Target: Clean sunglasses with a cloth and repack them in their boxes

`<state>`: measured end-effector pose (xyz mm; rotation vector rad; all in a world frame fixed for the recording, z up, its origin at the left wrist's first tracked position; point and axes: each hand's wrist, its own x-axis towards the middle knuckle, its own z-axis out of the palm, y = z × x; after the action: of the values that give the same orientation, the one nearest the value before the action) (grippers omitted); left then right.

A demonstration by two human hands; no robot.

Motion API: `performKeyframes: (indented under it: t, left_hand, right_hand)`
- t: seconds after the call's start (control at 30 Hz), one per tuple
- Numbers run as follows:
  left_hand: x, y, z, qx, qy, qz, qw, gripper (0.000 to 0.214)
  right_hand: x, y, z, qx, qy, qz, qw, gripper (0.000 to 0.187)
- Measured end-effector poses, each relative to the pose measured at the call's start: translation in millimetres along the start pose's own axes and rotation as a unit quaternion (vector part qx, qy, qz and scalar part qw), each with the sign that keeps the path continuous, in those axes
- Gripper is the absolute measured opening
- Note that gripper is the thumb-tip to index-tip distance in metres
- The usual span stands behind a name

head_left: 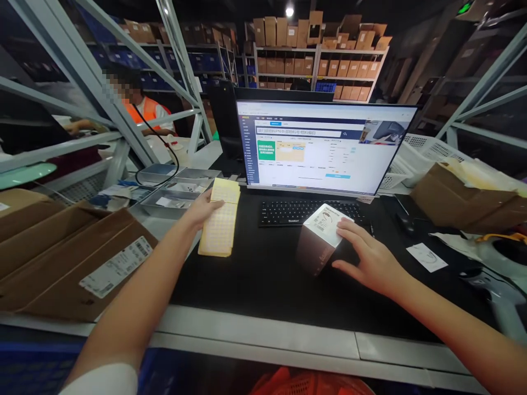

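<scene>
My left hand (205, 209) is closed round a stack of yellow label sheets (219, 227), the thumb pressed on its front. The sheets hang over the left side of the black mat and carry rows of small pale labels. My right hand (366, 255) is at the right side of a small box (319, 244). Its fingers are stretched out and touch the edge of the box's white printed top, while the thumb is spread lower down. Dark sides show on the box, which stands in front of the keyboard (288, 213). Its far side is hidden.
A lit monitor (313, 148) stands behind the keyboard. Opened cartons (74, 263) are at left, beside grey trays (164, 200). On the right lie a mouse (405, 222), a white card (427, 257) and a scanner (494, 291). A person in an orange vest (150, 112) sits beyond the frame.
</scene>
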<state>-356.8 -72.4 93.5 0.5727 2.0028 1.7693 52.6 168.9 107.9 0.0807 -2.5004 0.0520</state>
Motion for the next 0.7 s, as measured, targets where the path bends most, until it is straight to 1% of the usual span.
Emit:
performKeyframes:
  t: [0.07, 0.17, 0.27, 0.33, 0.37, 0.43, 0.47, 0.5, 0.53, 0.57, 0.6, 0.63, 0.67, 0.7]
  left_hand:
    - [30, 10, -5.1, 0.040, 0.000, -0.041, 0.998, 0.059]
    - [58, 20, -1.4, 0.098, 0.018, -0.072, 0.992, 0.050]
    - [71, 23, 14.6, 0.145, 0.073, -0.048, 0.986, 0.054]
    - [66, 21, 35.6, 0.164, 0.108, -0.010, 0.980, 0.057]
    - [57, 18, 49.6, 0.167, 0.123, 0.019, 0.978, 0.057]
    - [25, 9, 83.0, 0.165, 0.131, 0.092, 0.973, 0.054]
    - [2, 5, 101.1, 0.151, 0.131, 0.175, 0.964, 0.053]
    - [-23, 0, 119.1, 0.141, 0.090, 0.249, 0.954, 0.053]
    - [-48, -2, 136.5, 0.139, 0.033, 0.318, 0.937, 0.054]
    - [-72, -4, 152.9, 0.156, -0.018, 0.383, 0.910, 0.058]
    - [-93, -3, 167.7, 0.187, -0.052, 0.433, 0.881, 0.064]
    - [-110, -1, 180.7, 0.209, -0.067, 0.466, 0.857, 0.070]
    - [-122, 3, 191.6, 0.227, -0.071, 0.488, 0.840, 0.072]
    - [-131, 7, 200.3, 0.244, -0.070, 0.496, 0.830, 0.070]
  right_hand:
    - [-12, -3, -8, 0.014, -0.023, 0.008, 1.000, 0.073]
    - [-42, -6, -24, 0.018, -0.058, 0.044, 0.997, 0.077]
    - [-86, -8, -42, 0.024, -0.095, 0.127, 0.987, 0.078]
    - [-122, -9, -51, 0.036, -0.104, 0.204, 0.973, 0.077]
    - [-141, -10, -53, 0.047, -0.101, 0.246, 0.963, 0.074]
    - [-177, -15, -50, 0.080, -0.066, 0.333, 0.937, 0.066]
    - [-194, -20, -45, 0.098, -0.037, 0.370, 0.923, 0.062]
    - [-207, -25, -36, 0.117, -0.005, 0.401, 0.909, 0.059]
    - [-218, -31, -26, 0.135, 0.023, 0.422, 0.896, 0.058]
    - [-225, -38, -14, 0.152, 0.048, 0.433, 0.887, 0.057]
    - [-228, -44, -3, 0.167, 0.068, 0.438, 0.881, 0.057]
    - [-229, -50, 9, 0.176, 0.082, 0.443, 0.876, 0.056]
    - [-227, -56, 18, 0.177, 0.090, 0.448, 0.872, 0.056]
    - [-223, -60, 26, 0.168, 0.094, 0.455, 0.869, 0.056]
